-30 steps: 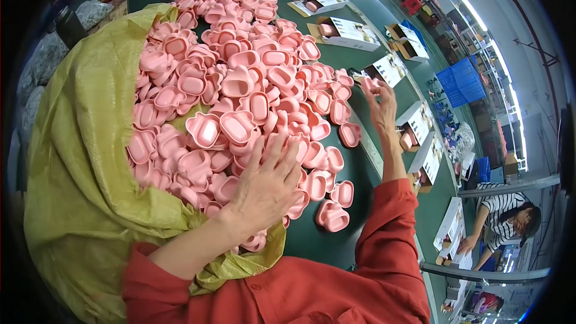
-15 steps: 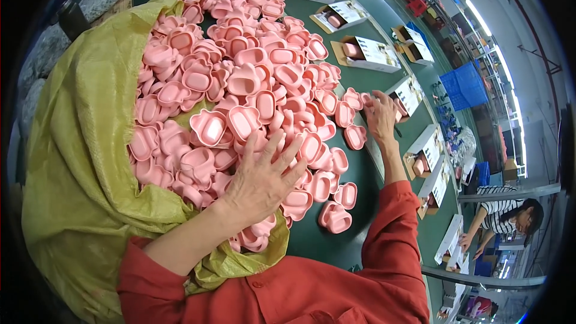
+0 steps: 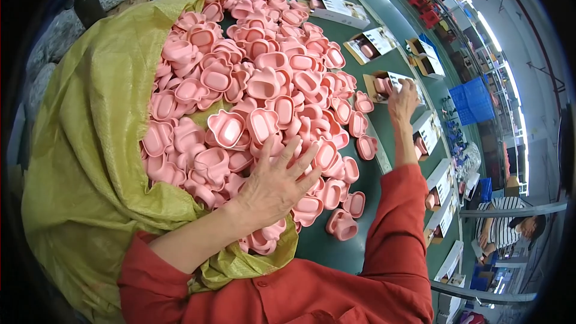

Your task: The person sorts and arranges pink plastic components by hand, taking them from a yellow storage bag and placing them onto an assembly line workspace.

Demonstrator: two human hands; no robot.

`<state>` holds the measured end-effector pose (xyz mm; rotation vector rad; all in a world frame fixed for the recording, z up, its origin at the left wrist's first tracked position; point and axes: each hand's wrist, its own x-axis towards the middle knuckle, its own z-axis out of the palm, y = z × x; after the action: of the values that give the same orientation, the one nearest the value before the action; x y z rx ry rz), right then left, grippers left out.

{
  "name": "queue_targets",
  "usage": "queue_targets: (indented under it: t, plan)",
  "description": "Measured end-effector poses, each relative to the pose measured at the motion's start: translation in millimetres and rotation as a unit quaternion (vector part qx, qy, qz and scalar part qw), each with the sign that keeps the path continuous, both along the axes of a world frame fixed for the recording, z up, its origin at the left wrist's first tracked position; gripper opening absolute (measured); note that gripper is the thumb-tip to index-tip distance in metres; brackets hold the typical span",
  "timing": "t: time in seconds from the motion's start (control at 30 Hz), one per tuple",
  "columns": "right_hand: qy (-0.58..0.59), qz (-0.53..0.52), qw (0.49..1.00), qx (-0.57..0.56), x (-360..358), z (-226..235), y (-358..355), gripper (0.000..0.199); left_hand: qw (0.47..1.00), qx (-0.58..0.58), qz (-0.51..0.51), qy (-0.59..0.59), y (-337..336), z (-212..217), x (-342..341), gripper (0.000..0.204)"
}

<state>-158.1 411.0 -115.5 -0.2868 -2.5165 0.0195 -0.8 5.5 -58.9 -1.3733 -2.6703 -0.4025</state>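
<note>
You have two hands at work, and each does a different thing. Your left hand (image 3: 276, 186) lies palm down on the heap of pink pieces (image 3: 262, 84), and its grip is wide open with fingers spread; what is under the palm I cannot tell. The pieces are too many for an exact count, but I count three (image 3: 366, 147) along the right edge of the heap, near the strip. Your right hand (image 3: 403, 107) is at one open box (image 3: 394, 79), with its fingers bent over the printed panel; I cannot tell how far this grip is closed, or if it has hold of something. Inside this box one pink piece (image 3: 383, 86) is visible. Three other boxes (image 3: 343, 12) lie farther along the same row on the green desk (image 3: 306, 246), and at least three nearer boxes (image 3: 440, 181) are below your right hand in the view (some overlap, so the count is careful). One yellow-green sack (image 3: 90, 144) spreads under the heap at left. One co-worker (image 3: 501, 228) in a striped top is at right.
</note>
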Motion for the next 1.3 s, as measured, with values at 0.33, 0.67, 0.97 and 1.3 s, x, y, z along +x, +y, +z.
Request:
queue_targets:
  t: [0.33, 0.67, 0.97, 1.3]
  plan:
    - [-0.085, 0.209, 0.973, -0.038, 37.4, -13.3, -31.0, 0.026, 1.000, -0.012, 0.003, -0.014, 0.8, 1.7, -3.6, 0.052]
    - [-0.073, 0.111, 0.988, -0.076, -30.9, -1.9, 16.4, 0.032, 1.000, -0.010, -0.013, -0.009, -2.9, 7.0, -2.1, 0.051]
    - [-0.025, 0.193, 0.963, -0.188, -57.6, -6.1, -49.8, 0.021, 1.000, -0.023, -0.010, -0.001, -4.2, 8.3, -2.4, 0.051]
    - [-0.124, 0.199, 0.954, -0.185, -55.4, -9.0, -113.2, 0.023, 1.000, 0.000, -0.023, -0.020, -0.7, 5.8, 0.6, 0.053]
